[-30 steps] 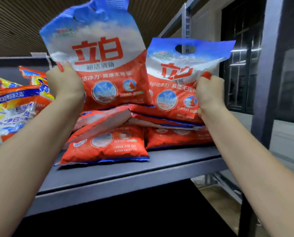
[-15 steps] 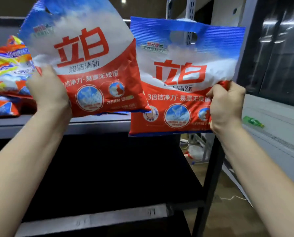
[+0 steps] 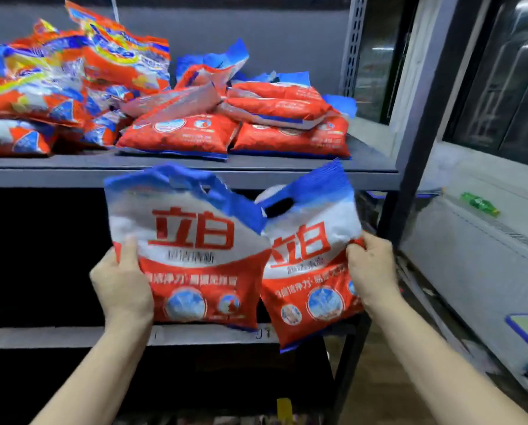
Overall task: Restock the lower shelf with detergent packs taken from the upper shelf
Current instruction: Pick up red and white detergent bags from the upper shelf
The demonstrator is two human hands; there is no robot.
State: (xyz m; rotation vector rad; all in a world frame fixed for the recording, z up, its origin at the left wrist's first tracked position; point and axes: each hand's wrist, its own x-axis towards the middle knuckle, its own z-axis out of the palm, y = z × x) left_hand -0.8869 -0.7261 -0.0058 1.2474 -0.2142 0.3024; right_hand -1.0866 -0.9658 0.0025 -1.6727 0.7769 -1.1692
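While both packs hang in front of the dark opening of the lower bay, each hand grips one at its outer side edge, a hold that keeps the printed faces upright and toward the person and leaves the bottom seams free to be set down. The left hand [image 3: 122, 286] has its thumb across the front and its fingers curled behind the left red, white and blue plastic detergent pack [image 3: 189, 256]; the right hand [image 3: 371, 271] pinches the right-hand edge of the right red, white and blue plastic detergent pack [image 3: 310, 265] in the same way. The left pack overlaps the inner edge of the right pack, which tilts to the right with its lower corner below the front lip of the lower grey metal shelf [image 3: 57, 337]. Judged from this position, both packs are at placing height but neither rests on that shelf yet; its deck is in shadow and cannot be read. Above, the upper grey metal shelf [image 3: 72, 173] carries flat stacks of matching red detergent packs [image 3: 232, 130] and, to the left, a heap of orange, yellow and blue packs [image 3: 72, 75]. A dark perforated steel upright [image 3: 351, 47] closes the rack at the right; beyond it are dark glass panels and a green plastic bottle [image 3: 480, 204] lying on a grey ledge.
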